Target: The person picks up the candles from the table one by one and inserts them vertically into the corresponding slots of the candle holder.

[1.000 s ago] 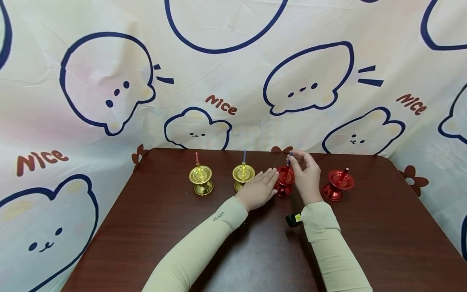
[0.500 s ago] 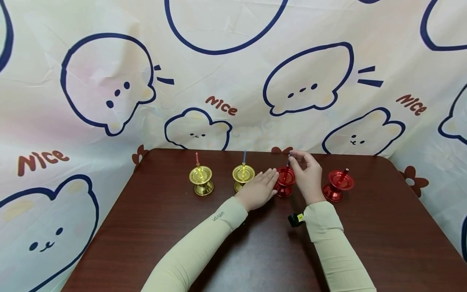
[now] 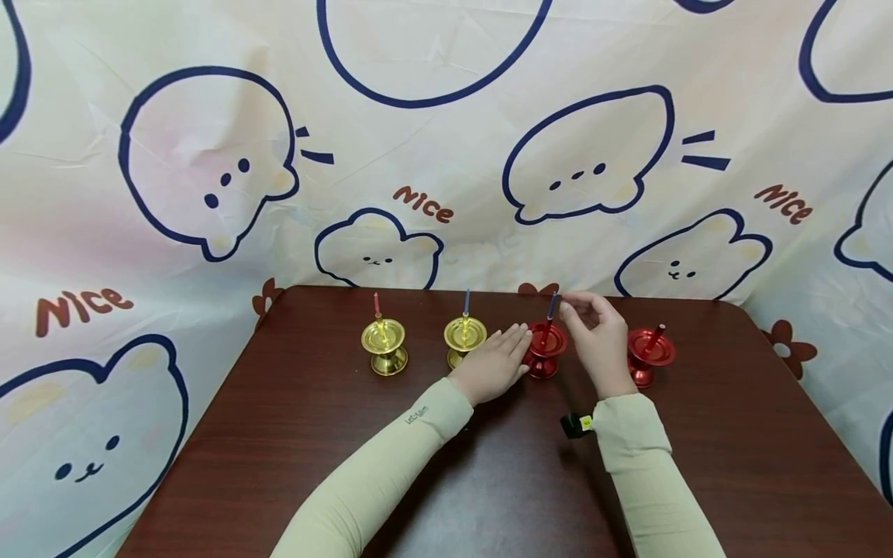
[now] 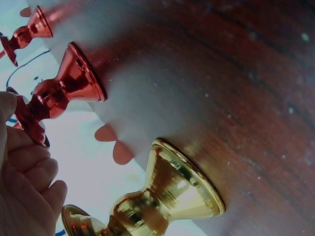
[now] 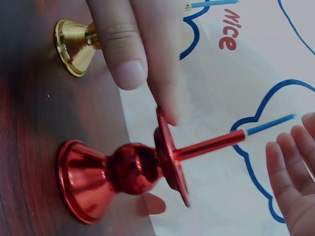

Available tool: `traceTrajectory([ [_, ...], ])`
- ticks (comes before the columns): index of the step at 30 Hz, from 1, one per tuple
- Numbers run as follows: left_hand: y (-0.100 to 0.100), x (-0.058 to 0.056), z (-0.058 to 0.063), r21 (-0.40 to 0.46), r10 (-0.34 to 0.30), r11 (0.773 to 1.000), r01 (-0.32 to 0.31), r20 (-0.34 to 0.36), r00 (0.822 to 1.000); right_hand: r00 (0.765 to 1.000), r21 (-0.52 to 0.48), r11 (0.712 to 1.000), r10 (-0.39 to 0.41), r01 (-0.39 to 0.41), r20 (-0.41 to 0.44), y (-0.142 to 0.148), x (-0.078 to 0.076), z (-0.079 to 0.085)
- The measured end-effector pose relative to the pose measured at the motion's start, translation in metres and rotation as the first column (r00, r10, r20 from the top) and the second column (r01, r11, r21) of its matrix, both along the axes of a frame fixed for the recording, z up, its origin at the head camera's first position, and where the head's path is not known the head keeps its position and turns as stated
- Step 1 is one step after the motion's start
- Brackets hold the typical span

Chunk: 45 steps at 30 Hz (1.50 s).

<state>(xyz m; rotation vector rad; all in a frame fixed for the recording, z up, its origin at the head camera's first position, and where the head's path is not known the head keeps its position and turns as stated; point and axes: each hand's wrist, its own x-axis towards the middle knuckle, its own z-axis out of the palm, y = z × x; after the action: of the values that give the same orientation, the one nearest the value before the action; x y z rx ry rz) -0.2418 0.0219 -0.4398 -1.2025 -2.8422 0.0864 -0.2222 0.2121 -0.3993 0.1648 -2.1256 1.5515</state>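
Note:
In the head view a thin blue candle (image 3: 553, 304) stands in the tube of a red candle holder (image 3: 546, 342). My left hand (image 3: 491, 364) reaches in from the left, fingers extended. In the right wrist view, its index fingertip (image 5: 172, 115) touches the dish rim, while its thumb (image 5: 130, 73) lies beside that finger. My right hand (image 3: 596, 337) is just right of the candle, holding nothing. Its fingers (image 5: 298, 152) are apart from the blue candle (image 5: 270, 125), with a small gap visible in the right wrist view.
Two gold candle holders (image 3: 384, 338) stand left on the brown table (image 3: 279, 434), one bearing a red candle (image 3: 377, 304), the other a blue candle (image 3: 467, 301). Another red candle holder (image 3: 650, 349) stands right, partly behind my right hand. A printed cloth (image 3: 474, 155) hangs behind.
My right hand has let go of the blue candle and drawn back to the right, so the candle now shows upright in its tube. My left hand has stayed at the red holder.

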Motion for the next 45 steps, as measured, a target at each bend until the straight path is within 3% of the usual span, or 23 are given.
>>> traceTrajectory([
  [6, -0.001, 0.001, 0.000, 0.012, 0.004, 1.000, -0.004, 0.005, 1.000, 0.999, 0.077, 0.997, -0.014, 0.010, 0.046, 0.010, 0.012, 0.003],
  [12, -0.001, 0.001, -0.001, 0.020, 0.003, 1.000, -0.003, 0.009, 1.000, 0.996, 0.201, 0.979, -0.047, 0.032, 0.070, 0.021, 0.024, 0.003],
  [18, 0.000, 0.002, 0.000, 0.006, -0.004, 1.000, 0.004, -0.008, 1.000, 0.991, 0.261, 0.964, -0.079, 0.049, 0.106, 0.032, 0.039, 0.004],
  [30, 0.001, 0.004, -0.001, -0.002, 0.014, 1.000, -0.014, -0.026, 1.000, 0.989, 0.375, 0.924, -0.122, 0.080, 0.089, 0.048, 0.054, 0.004],
  [38, 0.002, 0.007, 0.003, 0.068, 0.026, 0.997, -0.027, 0.004, 1.000, 0.991, 0.483, 0.873, -0.115, 0.070, 0.063, 0.062, 0.058, 0.001],
  [41, 0.002, 0.011, 0.006, 0.105, 0.035, 0.994, -0.031, -0.037, 0.999, 0.990, 0.508, 0.860, -0.106, 0.045, 0.091, 0.066, 0.061, 0.001],
  [45, 0.003, 0.018, 0.010, 0.185, 0.022, 0.983, 0.007, -0.150, 0.988, 0.982, 0.525, 0.850, -0.123, 0.032, 0.141, 0.074, 0.066, 0.002],
])
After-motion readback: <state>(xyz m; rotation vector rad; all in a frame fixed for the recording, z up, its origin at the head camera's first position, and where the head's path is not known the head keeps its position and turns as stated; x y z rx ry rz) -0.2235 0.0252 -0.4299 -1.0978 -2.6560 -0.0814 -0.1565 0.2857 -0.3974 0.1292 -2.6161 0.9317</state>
